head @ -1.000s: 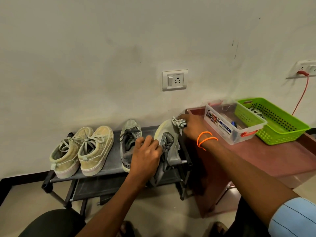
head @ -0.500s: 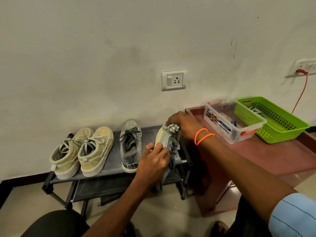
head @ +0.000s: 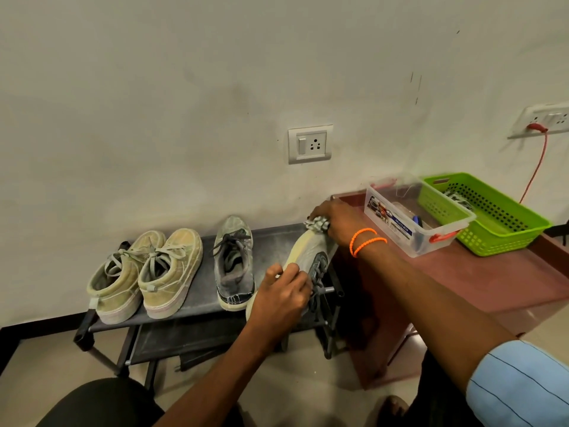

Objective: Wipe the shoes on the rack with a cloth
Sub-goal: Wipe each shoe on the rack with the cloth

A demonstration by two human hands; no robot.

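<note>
Cloth (head: pixel 316 224) against tilted shoe's (head: pixel 304 251) toe

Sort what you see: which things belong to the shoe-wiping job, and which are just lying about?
Job: cloth, tilted grey shoe, other grey shoe, tan pair, rack.

Lying about: clear box, green basket, socket, red cable.

Only readable thing you've got here is the blue-and-white sticker label (head: pixel 390 217) on the side of the clear plastic storage box with orange latches (head: pixel 431 241). It looks like "MULTI BOX", but it's small and blurry. The little pictures beside that wording are too tiny to make out.
</note>
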